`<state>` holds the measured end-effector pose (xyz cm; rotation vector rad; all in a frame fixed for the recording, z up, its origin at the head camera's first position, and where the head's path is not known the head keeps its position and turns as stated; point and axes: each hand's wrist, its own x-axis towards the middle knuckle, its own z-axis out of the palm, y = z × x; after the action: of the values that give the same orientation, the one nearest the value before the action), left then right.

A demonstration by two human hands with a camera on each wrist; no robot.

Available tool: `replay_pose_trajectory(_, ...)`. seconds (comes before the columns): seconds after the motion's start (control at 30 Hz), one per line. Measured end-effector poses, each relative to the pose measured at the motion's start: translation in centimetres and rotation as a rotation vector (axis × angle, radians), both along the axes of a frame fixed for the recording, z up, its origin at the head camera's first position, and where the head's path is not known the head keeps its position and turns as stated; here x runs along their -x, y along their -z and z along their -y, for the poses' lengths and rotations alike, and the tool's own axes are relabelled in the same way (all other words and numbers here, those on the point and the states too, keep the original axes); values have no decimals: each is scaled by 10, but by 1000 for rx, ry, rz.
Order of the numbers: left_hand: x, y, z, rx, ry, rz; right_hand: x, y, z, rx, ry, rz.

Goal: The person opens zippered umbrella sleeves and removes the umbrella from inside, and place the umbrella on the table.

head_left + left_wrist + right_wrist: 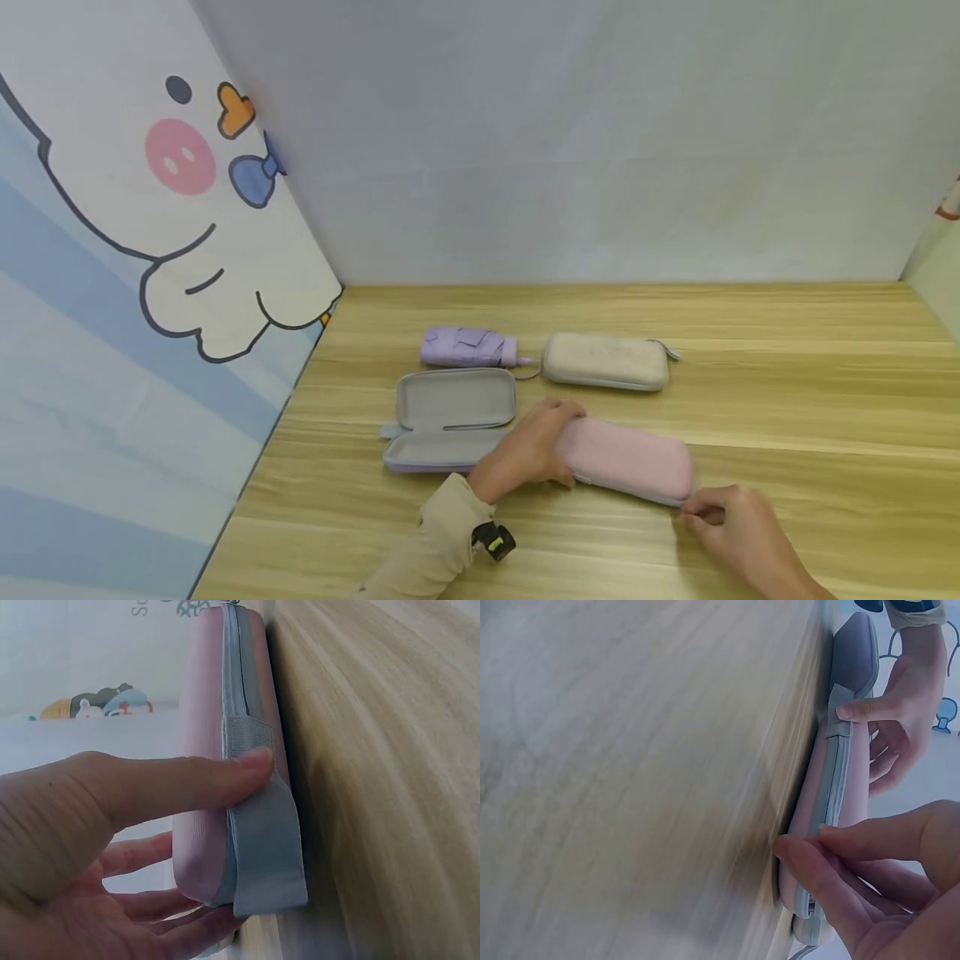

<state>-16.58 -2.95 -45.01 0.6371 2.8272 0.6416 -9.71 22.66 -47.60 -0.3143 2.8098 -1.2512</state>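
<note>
Curling round the left end of the pink case (630, 460), left hand (528, 446) had its thumb on the grey fabric tab (268, 847); right hand (738, 529) pinched the zip (834, 784) near the right end. Case was smooth, rounded, contents hidden, on wood-grain surface (810, 417). Grey-lined open case (459, 398) lay left; beige case (600, 360), lilac umbrella (465, 347) behind.

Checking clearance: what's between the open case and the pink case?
The left grip, which overlaps the open case and holds the pink case; bare tabletop shows just beyond it. Head view.
</note>
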Motion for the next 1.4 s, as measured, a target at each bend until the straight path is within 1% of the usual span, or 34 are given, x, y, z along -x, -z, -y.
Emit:
replay_pose_trajectory(0.07,-1,1,1,1,5,-7,0,1,-1,-10,14,-7)
replay_pose_trajectory(0.2,-2,1,4,-7,0,-33,0,4,-1,-3,32,-52)
replay_pose_trajectory(0.33,-4,1,4,-35,-18,-36,1,7,3,28,19,-136)
replay_pose_trajectory(0.47,-5,1,3,-50,-25,-39,2,8,8,42,3,-189)
replay_pose_trajectory(0.6,-6,2,3,-52,-33,-37,3,7,13,42,-4,-180)
replay_pose_trajectory(0.73,-6,3,3,-59,-40,-34,3,5,16,52,-4,-122)
replay_pose_trajectory(0.83,-6,4,3,-65,-41,-36,3,5,19,52,-1,-103)
replay_pose_trajectory(1.03,-7,6,3,-68,-53,-38,4,5,23,37,6,-137)
replay_pose_trajectory(1.17,-7,6,3,-71,-61,-34,4,5,26,36,-4,-139)
replay_pose_trajectory(1.27,-8,6,3,-76,-61,-33,4,6,29,41,-12,-182)
replay_pose_trajectory(1.4,-9,6,3,-81,-65,-29,4,9,32,29,-30,-282)
